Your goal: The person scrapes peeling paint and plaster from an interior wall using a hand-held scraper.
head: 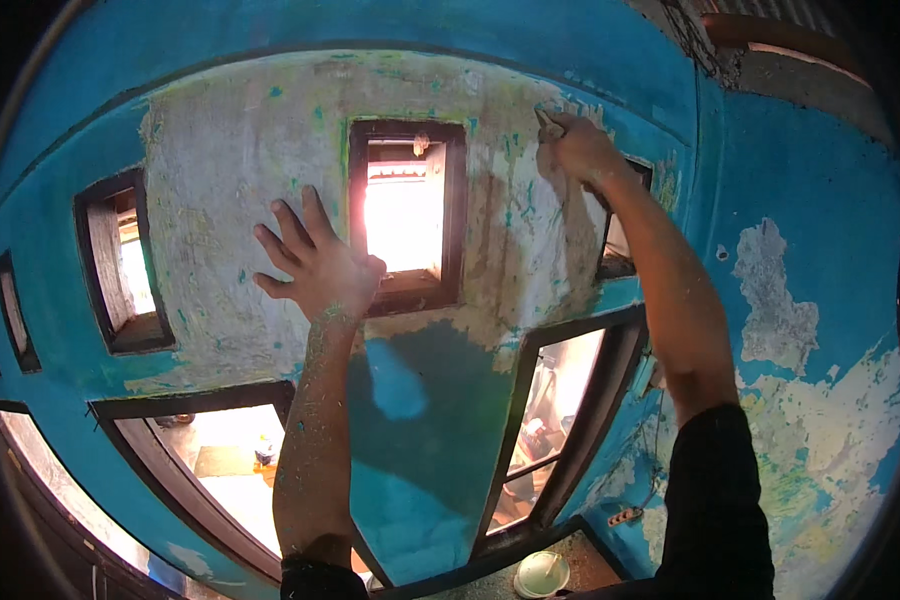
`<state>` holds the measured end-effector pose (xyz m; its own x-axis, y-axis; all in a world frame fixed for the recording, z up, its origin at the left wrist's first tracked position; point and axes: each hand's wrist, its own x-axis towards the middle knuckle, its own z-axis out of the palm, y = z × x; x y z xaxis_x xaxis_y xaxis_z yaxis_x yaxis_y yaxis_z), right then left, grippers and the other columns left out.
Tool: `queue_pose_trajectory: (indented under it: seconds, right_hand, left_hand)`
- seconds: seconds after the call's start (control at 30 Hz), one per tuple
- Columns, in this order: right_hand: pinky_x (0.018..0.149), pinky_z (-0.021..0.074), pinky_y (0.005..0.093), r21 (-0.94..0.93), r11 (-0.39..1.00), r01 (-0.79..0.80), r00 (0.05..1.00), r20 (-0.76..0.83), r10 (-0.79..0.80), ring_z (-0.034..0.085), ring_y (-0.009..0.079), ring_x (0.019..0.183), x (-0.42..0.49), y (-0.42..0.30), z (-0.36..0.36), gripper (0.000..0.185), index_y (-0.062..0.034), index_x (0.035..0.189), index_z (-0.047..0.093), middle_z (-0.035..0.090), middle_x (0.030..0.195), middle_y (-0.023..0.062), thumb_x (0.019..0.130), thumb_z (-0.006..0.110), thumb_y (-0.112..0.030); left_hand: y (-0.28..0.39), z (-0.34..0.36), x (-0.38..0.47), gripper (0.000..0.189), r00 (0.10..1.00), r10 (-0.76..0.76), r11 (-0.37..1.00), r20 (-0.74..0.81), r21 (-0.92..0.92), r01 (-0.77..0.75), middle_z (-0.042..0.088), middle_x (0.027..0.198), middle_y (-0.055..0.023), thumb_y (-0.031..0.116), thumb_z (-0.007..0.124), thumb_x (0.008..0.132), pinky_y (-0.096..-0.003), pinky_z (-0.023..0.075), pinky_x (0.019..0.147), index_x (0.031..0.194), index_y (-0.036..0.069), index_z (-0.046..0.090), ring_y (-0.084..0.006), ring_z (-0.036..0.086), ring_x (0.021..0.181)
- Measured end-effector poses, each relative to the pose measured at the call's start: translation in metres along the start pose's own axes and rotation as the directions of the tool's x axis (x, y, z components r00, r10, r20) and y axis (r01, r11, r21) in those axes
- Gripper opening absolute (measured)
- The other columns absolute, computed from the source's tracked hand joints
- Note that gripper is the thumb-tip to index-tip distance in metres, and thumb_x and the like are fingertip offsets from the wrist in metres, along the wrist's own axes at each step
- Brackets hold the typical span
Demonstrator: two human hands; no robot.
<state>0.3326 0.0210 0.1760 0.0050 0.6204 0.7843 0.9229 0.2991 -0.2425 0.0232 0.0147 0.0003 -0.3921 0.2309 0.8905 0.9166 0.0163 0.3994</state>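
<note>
My right hand (581, 150) is closed around a small scraper (546, 121), its blade against the upper right of the wall where blue paint borders bare plaster. My left hand (321, 262) is spread, with nothing in it, beside the lower left of the small middle window frame (454, 217); its thumb overlaps the frame's edge. Paint flecks cling to the left forearm. Around the middle window the wall (225, 150) shows grey-white plaster with scattered green and blue paint specks. Blue paint (420, 465) covers the wall below it.
Larger dark-framed windows (529, 435) open below, with small framed openings (124, 262) at both sides. A white tub (541, 574) stands on the ledge at the bottom. A power socket strip (625, 516) hangs by a cable at the lower right. The right-hand wall has peeling patches (776, 300).
</note>
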Motion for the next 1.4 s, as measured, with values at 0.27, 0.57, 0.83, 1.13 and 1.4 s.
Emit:
queue_pose_trajectory:
  seconds: [0.27,0.57,0.83,1.13,1.4]
  right_hand:
    - [0.095,0.0514,0.0513,0.023,0.996,-0.086,0.996,0.04,0.086,0.063,0.0447,0.112,-0.004,-0.002,0.001,0.042,-0.0164,0.138,0.057,0.065,0.12,0.0276,0.099,0.051,-0.028]
    - [0.103,0.0472,0.0461,0.069,0.982,0.175,0.982,-0.087,-0.169,0.058,0.0394,0.123,-0.022,0.044,0.03,0.042,-0.0199,0.14,0.057,0.064,0.129,0.0201,0.1,0.051,-0.033]
    - [0.102,0.047,0.0474,0.032,0.965,0.261,0.929,-0.28,-0.242,0.06,0.0439,0.12,-0.006,0.08,0.031,0.048,-0.0066,0.137,0.058,0.063,0.126,0.0279,0.1,0.049,-0.037]
    - [0.104,0.0454,0.049,0.056,0.998,0.019,0.997,-0.07,-0.015,0.057,0.0437,0.123,0.036,0.093,-0.019,0.054,-0.0104,0.141,0.054,0.058,0.134,0.029,0.102,0.047,-0.046]
    - [0.098,0.0505,0.0513,0.062,0.995,-0.078,0.996,-0.037,0.081,0.057,0.0483,0.121,0.035,0.064,-0.033,0.051,-0.0024,0.137,0.052,0.055,0.134,0.0326,0.097,0.052,-0.033]
  left_hand:
    - [-0.003,0.012,-0.002,0.096,0.992,0.007,1.0,-0.126,0.015,-0.005,0.013,0.164,-0.017,0.043,0.068,0.077,-0.0799,0.0154,0.102,0.158,0.022,0.021,-0.0476,0.005,0.151]
    - [-0.003,0.007,0.003,0.11,0.99,0.038,0.999,-0.133,-0.009,-0.04,0.01,0.164,-0.0233,0.037,0.074,0.069,-0.081,0.0105,0.103,0.159,0.023,0.014,-0.0535,0.001,0.149]
    - [-0.007,0.015,-0.001,0.113,0.981,0.066,0.997,-0.182,0.05,-0.058,0.011,0.164,-0.0216,0.04,0.077,0.067,-0.0813,0.0128,0.101,0.16,0.023,0.014,-0.053,0.004,0.148]
    - [0.002,0.012,-0.001,0.12,0.995,0.06,0.997,-0.083,0.058,-0.055,0.012,0.163,-0.0253,0.044,0.082,0.066,-0.0813,0.0134,0.1,0.16,0.021,0.011,-0.0551,0.003,0.147]
    - [-0.003,0.015,0.0,0.121,0.985,0.078,0.996,-0.153,0.05,-0.071,0.015,0.162,-0.0264,0.035,0.082,0.062,-0.0825,0.0142,0.097,0.16,0.021,0.013,-0.0551,0.004,0.147]
